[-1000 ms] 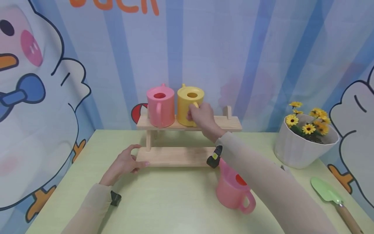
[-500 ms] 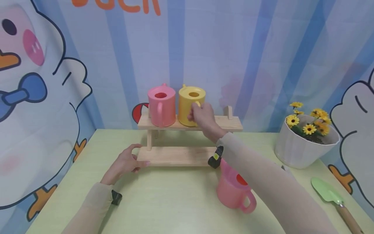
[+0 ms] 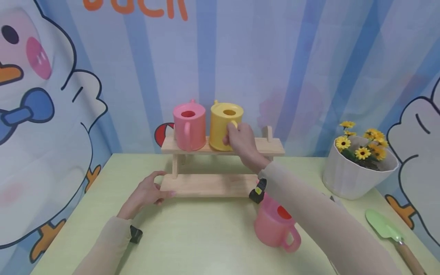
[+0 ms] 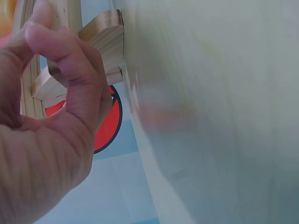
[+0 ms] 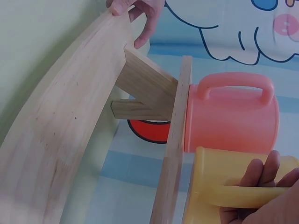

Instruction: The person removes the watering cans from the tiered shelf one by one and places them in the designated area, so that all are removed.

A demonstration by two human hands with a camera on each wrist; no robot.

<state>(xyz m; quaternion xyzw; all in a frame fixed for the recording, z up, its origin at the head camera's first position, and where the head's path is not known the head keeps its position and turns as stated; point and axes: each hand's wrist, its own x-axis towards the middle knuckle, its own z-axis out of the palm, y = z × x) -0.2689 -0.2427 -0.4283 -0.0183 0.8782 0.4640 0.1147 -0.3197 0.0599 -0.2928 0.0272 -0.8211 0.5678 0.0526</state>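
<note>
Clasping yellow can (image 3: pixel 219 128): right fingers (image 3: pixel 236 134) | pinching shelf (image 3: pixel 206 185): left fingers (image 4: pixel 77 65) | green table (image 3: pixel 203 236) | striped backdrop (image 3: pixel 261 57)

Pale beige sleeves (image 3: pixel 319 215), black wrist cameras (image 3: pixel 136 234), yellow patch (image 3: pixel 258 190) on one.

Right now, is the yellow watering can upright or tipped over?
The yellow watering can is upright: the opening in its top faces up, and the right hand grips its handle.
</note>
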